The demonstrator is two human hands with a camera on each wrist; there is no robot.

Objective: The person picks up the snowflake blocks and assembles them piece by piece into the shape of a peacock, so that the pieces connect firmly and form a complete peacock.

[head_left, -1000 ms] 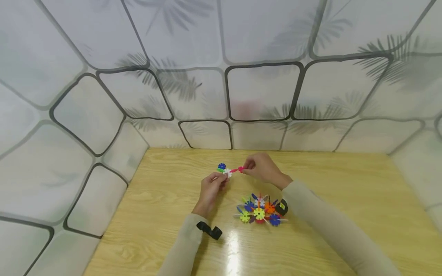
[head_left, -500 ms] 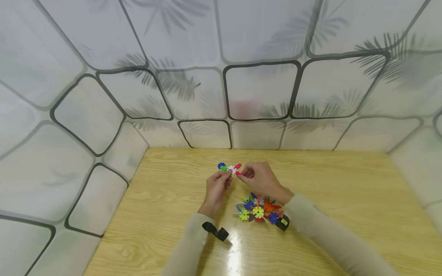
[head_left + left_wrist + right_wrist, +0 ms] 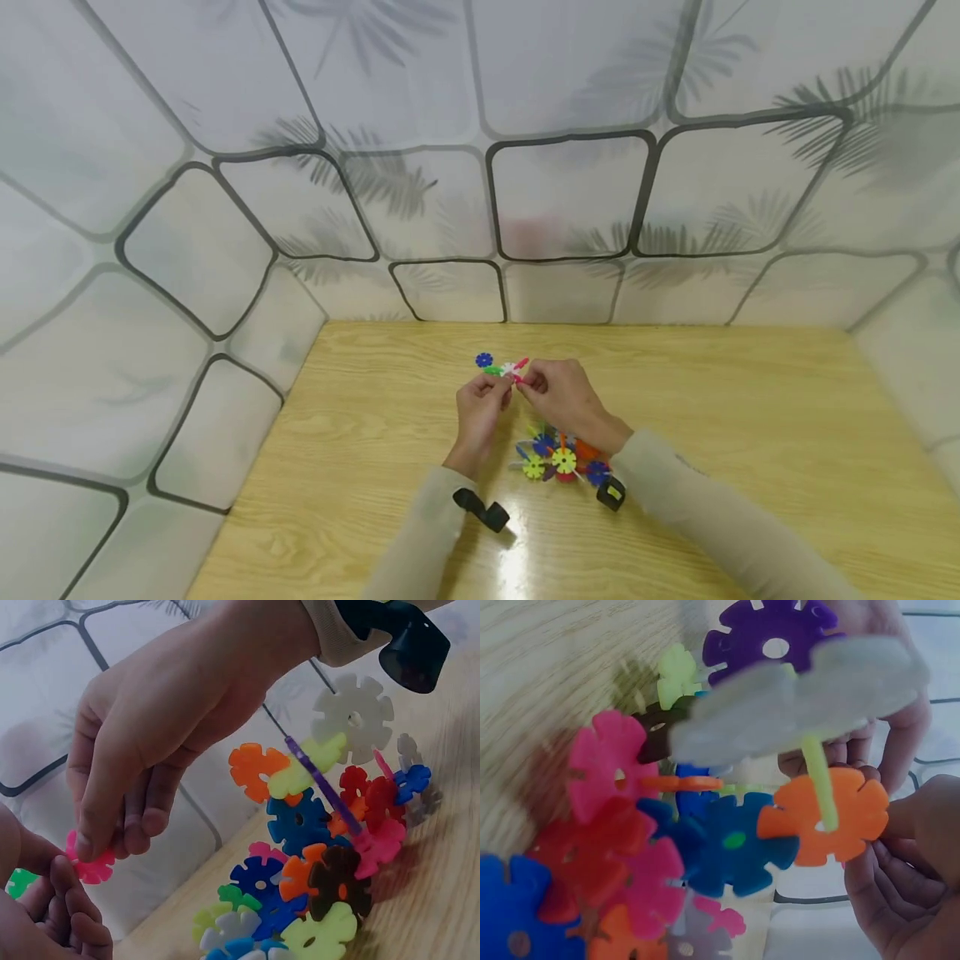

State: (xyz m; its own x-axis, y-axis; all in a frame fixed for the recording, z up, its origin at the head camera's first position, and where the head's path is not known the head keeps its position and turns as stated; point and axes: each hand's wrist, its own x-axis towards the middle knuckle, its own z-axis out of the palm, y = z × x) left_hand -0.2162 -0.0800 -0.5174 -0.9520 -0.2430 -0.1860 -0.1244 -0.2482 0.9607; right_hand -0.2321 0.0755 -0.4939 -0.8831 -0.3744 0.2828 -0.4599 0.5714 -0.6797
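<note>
My left hand (image 3: 478, 417) grips a short chain of slotted snowflake discs near its white disc (image 3: 508, 367). From there a green disc (image 3: 492, 371) and a blue disc (image 3: 484, 360) extend to the far left, and a pink disc (image 3: 522, 363) sticks out to the right. Between thumb and fingertips my right hand (image 3: 567, 402) pinches another pink disc (image 3: 94, 868), held against the chain beside the left fingertips. Fingers cover the spot where this disc meets the white one, so whether they are joined cannot be told.
An assembled cluster of multicoloured discs, including a yellow disc (image 3: 564, 460), stands on the wooden table (image 3: 360, 467) just below my right forearm. A black wrist camera (image 3: 611, 493) hangs close to its right side. A patterned wall (image 3: 570, 200) rises behind the table.
My right hand has brought its pink disc in towards the white disc, down and slightly left. My left hand has shifted right with the chain, and the hands are now nearly touching.
</note>
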